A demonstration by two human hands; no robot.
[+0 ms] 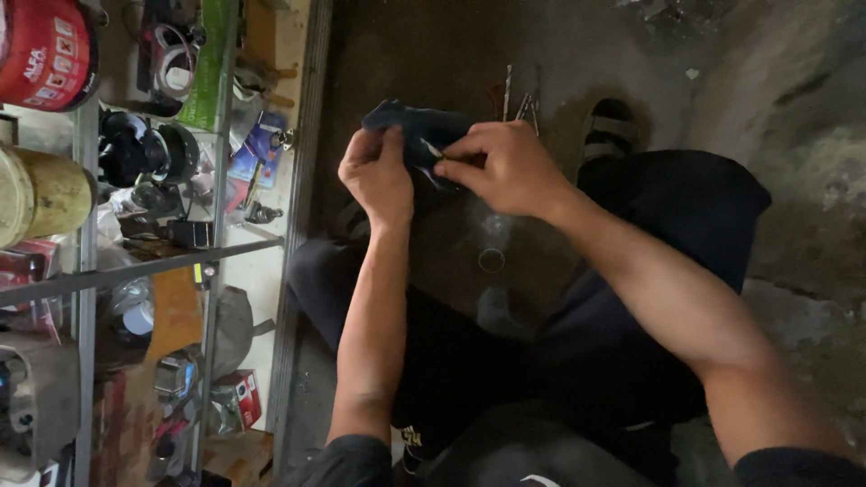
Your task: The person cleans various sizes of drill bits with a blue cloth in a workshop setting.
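Observation:
Both my hands are raised together over the dark floor. My left hand (377, 174) pinches the near edge of a dark blue cloth (415, 122). My right hand (505, 167) grips the same cloth from the right, its fingers closed around a small thin pale piece that pokes out beside the thumb; I cannot tell what that piece is. The cloth bunches up behind and between the fingers, and most of it is hidden by them. My legs in dark trousers are below.
A glass-fronted shelf unit (86, 271) at the left is packed with cans, boxes and parts. A few thin metal rods (519, 99) and a small ring (492, 260) lie on the stained concrete floor. My sandalled foot (609, 131) rests at upper right.

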